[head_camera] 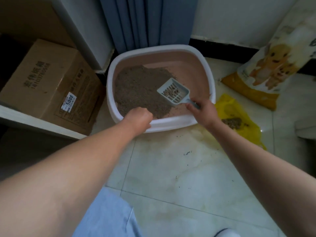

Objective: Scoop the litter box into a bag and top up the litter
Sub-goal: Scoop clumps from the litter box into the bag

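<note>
1. My right hand (pixel 202 111) has its fingers wrapped round the handle of the scoop (pixel 173 92), at the near right corner of the litter box (pixel 160 48).
2. The scoop's slotted head points far and left, raised over the bare right part of the tray, with a few pale crumbs in it.
3. My left hand (pixel 138 118) has its fingers curled over the box's near rim, gripping it.
4. The litter (pixel 142 89) is heaped on the left side of the box.
5. A yellow bag (pixel 242 132) lies open on the floor just right of the box, with a dark clump of litter on it.
6. Farther right, a printed sack (pixel 266 71) leans against the wall.
7. A cardboard box (pixel 47 82) sits to the left.
</note>
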Demonstrator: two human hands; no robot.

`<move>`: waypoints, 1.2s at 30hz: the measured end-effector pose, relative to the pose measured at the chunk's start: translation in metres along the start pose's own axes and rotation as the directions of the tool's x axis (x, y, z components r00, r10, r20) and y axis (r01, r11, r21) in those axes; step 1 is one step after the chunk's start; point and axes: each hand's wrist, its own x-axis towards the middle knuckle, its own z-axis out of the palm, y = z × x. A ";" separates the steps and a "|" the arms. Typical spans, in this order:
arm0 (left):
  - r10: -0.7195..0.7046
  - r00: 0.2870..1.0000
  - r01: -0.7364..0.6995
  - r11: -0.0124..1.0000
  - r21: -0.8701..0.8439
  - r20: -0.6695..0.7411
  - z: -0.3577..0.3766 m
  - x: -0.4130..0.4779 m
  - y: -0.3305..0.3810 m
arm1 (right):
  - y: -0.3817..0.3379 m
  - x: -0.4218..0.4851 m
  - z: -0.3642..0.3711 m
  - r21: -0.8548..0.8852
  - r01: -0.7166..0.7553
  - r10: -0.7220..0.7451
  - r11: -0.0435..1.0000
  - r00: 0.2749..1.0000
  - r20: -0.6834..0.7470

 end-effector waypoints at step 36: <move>-0.053 0.953 -0.060 0.933 -0.356 -0.298 -0.021 0.057 0.092 | 0.149 -0.144 -0.076 0.114 -0.438 0.452 0.892 0.855 -0.253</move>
